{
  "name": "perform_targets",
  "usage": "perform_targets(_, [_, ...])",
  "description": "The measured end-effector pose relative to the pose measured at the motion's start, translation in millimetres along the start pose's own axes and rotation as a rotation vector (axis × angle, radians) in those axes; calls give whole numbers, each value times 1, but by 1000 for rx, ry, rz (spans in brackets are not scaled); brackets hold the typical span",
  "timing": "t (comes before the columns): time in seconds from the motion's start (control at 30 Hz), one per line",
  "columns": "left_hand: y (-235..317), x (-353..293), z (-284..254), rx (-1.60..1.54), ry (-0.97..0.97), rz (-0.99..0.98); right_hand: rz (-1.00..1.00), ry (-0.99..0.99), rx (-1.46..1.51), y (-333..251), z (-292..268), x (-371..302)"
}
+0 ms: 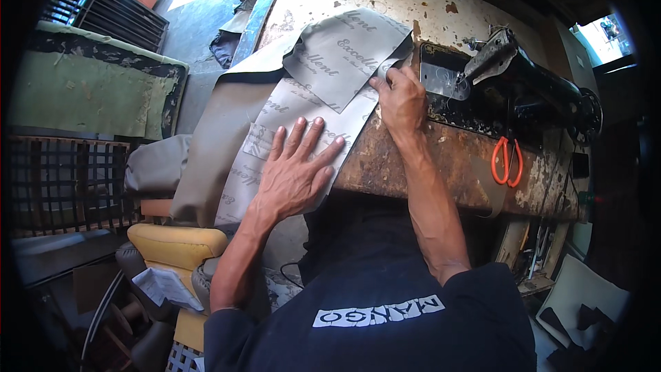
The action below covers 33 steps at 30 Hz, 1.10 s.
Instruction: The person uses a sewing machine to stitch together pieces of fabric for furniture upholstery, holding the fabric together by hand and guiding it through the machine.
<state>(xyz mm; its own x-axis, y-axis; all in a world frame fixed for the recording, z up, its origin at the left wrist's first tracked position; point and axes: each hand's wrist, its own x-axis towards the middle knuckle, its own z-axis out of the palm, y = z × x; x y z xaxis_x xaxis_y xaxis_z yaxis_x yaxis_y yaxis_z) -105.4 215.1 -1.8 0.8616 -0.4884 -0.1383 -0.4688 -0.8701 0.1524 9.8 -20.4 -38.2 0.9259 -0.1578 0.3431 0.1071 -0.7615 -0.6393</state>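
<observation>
A long piece of upholstery vinyl [234, 114] lies across the worn sewing table [413, 172]. Its pale, print-covered backing faces up, and a brown outer side shows at the left. On top of it, toward the far end, rests a smaller backed piece [337, 62] with a pointed corner. My left hand [292, 172] presses flat on the backing, fingers spread. My right hand [403, 100] is curled with thumb and finger pinched at the vinyl's right edge, just left of the sewing machine's needle plate. The black sewing machine [530, 79] stands beside that hand; its needle is hard to make out.
Orange-handled scissors [506, 162] lie on the table below the machine. At the left are a green padded panel [96, 86], a webbed frame [65, 186] and a yellow foam seat [175, 244] with paper on it. Scraps [578, 303] lie at lower right.
</observation>
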Motion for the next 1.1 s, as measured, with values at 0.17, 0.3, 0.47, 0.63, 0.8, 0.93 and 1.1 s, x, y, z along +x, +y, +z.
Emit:
perform_targets(0.17, [2, 4, -14, -41, -36, -2, 23, -25, -47, -5, 0, 2])
perform_targets(0.3, [0, 10, -23, -35, -80, 34, 68, -67, -73, -6, -2, 4])
perform_targets(0.47, [-11, 26, -20, -92, -93, 166, 100, -103, -104, -3, 2, 4])
perform_targets(0.63, [-20, 39, -8, -118, -14, 374, 187, -174, -50, -7, -10, 7])
perform_targets(0.8, [3, 29, -5, -152, 42, 306, 202, -122, 95, -17, -42, -35])
perform_targets(0.93, [37, 16, 1, -253, 23, 268, -279, -193, 91, -27, -62, -90])
perform_targets(1.1, [65, 2, 3, -345, 18, 185, -310, -186, 52, -17, -65, -111])
